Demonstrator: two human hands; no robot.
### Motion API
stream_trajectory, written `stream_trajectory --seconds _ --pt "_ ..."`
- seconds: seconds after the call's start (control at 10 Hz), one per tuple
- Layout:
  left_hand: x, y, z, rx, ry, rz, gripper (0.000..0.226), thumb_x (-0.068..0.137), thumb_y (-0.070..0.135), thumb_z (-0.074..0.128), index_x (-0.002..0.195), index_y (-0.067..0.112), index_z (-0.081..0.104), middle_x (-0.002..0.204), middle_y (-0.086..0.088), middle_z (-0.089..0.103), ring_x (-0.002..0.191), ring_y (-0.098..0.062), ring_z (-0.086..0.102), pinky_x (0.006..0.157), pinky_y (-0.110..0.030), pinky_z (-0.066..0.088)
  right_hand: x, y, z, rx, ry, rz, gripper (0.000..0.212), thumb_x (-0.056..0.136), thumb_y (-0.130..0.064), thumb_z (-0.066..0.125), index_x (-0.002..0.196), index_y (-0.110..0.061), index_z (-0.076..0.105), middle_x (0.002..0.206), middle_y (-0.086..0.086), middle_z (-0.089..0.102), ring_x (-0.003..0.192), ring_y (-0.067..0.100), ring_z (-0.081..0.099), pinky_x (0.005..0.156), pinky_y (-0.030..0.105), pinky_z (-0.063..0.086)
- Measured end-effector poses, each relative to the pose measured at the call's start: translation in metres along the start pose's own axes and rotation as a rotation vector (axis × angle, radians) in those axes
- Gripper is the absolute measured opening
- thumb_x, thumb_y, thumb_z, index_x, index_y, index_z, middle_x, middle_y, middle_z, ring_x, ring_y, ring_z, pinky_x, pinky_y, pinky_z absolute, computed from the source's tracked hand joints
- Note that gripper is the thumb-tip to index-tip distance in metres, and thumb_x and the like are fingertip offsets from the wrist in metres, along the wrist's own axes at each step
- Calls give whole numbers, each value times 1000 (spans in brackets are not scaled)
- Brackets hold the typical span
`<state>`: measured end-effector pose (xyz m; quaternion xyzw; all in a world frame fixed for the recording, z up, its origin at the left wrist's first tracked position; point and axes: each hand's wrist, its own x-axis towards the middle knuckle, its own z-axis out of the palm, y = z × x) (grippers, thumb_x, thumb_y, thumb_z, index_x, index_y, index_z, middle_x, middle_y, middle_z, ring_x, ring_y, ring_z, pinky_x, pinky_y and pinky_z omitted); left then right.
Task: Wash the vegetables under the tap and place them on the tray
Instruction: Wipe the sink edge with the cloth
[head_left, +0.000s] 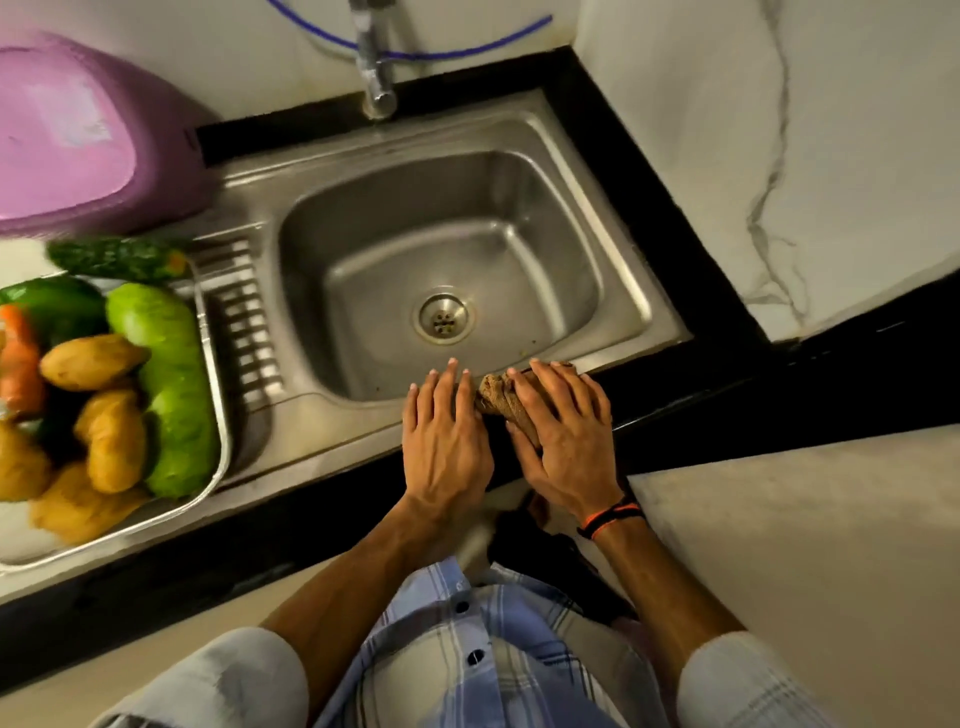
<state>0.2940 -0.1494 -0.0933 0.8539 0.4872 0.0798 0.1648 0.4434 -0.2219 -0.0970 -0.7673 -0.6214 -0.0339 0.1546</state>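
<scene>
A steel tray (221, 467) at the left holds several vegetables: potatoes (111, 439), a pale green gourd (166, 384), a carrot (18, 369), a green pepper (52, 306) and a bitter gourd (119, 257) at its far end. The steel sink (441, 291) is dry and the tap (376, 57) above it runs no water. My left hand (447, 441) lies flat on the sink's front rim. My right hand (563, 431) presses on a crumpled brown cloth (501, 397) lying on the rim beside it.
A purple plastic tub (78, 130) lies upside down at the back left. A ribbed drainboard (244, 322) separates tray and basin. Black counter edging surrounds the sink, with marble wall (779, 156) at the right and a blue hose (467, 49) behind the tap.
</scene>
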Motion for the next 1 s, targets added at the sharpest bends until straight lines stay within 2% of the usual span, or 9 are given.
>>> stream_trajectory --seconds 0.2,0.4,0.6,0.7,0.8,0.9,1.0 --pt "50 76 27 1 -52 17 54 101 30 32 148 5 42 156 -16 38 145 -35 34 120 -51 21 15 93 -16 -12 -14 78 56 92 -45 55 144 -26 48 151 3 43 139 26 38 116 47 23" --pt "91 134 40 -19 -128 26 58 101 33 23 153 8 32 161 -14 29 148 -34 27 121 -51 19 32 175 -31 -69 -19 144 55 94 -47 50 144 -24 48 154 5 39 141 28 35 117 47 20" --pt "113 153 47 -44 -156 26 55 105 31 27 156 13 23 163 -13 23 150 -31 22 122 -50 17 52 195 -31 -81 -42 222 60 96 -48 47 150 -25 38 157 7 33 142 29 31 115 50 24" --pt "123 152 48 -58 -158 32 54 105 32 30 156 15 24 163 -12 24 150 -30 22 121 -50 20 59 199 -33 -75 -112 204 63 96 -52 45 152 -25 34 159 7 29 144 29 27 117 51 21" --pt "128 147 47 -45 -161 41 54 104 32 32 154 13 27 161 -14 28 148 -32 26 121 -50 21 60 197 -37 12 -106 217 71 93 -57 46 152 -21 33 160 8 27 146 28 25 120 50 16" --pt "132 139 37 -31 -154 32 55 105 33 30 154 10 27 162 -14 26 149 -32 24 122 -49 19 76 182 -48 118 -20 202 76 90 -56 51 150 -13 35 158 11 29 146 26 27 121 52 13" --pt "137 128 23 -10 -90 -33 56 105 33 31 155 9 27 163 -13 24 150 -31 22 122 -48 17 110 156 -50 158 -57 83 74 92 -55 47 149 -10 36 157 12 31 146 25 27 121 51 17"
